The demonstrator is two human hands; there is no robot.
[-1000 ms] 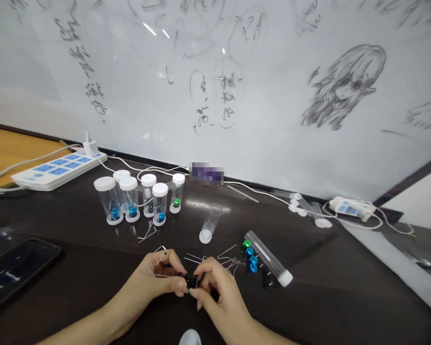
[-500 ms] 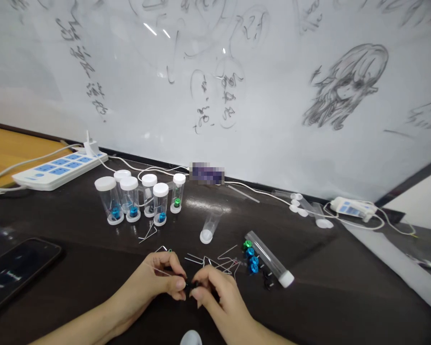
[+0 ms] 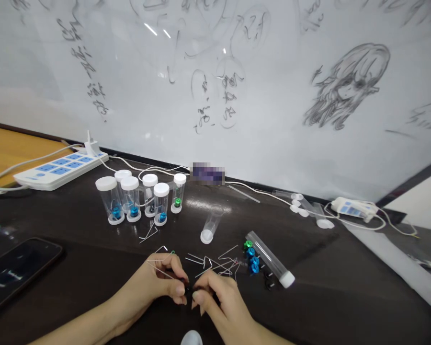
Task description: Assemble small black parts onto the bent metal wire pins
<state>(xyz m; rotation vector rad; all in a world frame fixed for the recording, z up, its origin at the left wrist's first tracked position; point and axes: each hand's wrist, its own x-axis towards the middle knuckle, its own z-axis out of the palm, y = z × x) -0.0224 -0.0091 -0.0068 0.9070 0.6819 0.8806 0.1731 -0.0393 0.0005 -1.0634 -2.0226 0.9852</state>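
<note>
My left hand (image 3: 158,282) is closed in a pinch near the front centre, with a thin bent metal wire (image 3: 161,271) lying across its fingers. Between its thumb and forefinger sits a small black part (image 3: 188,290), mostly covered. My right hand (image 3: 224,299) pinches the same dark part from the other side, fingertips nearly touching the left ones. Beyond the hands lie several loose bent wires (image 3: 219,263). Blue knob-like pieces (image 3: 254,268), a green one (image 3: 248,245) and small black pieces (image 3: 268,282) rest to the right, beside a capped clear tube (image 3: 267,256).
Several white-capped clear tubes (image 3: 130,184) stand at the back left, holding blue, green or black pieces. An uncapped-looking clear tube (image 3: 211,227) stands mid-table. A phone (image 3: 19,270) lies left. Power strips (image 3: 59,167) and white cables run along the whiteboard (image 3: 158,105).
Both hands stay in nearly the same place. The fingertips have shifted slightly around the black part, and the wire across my left hand shows more plainly. The view has moved marginally.
</note>
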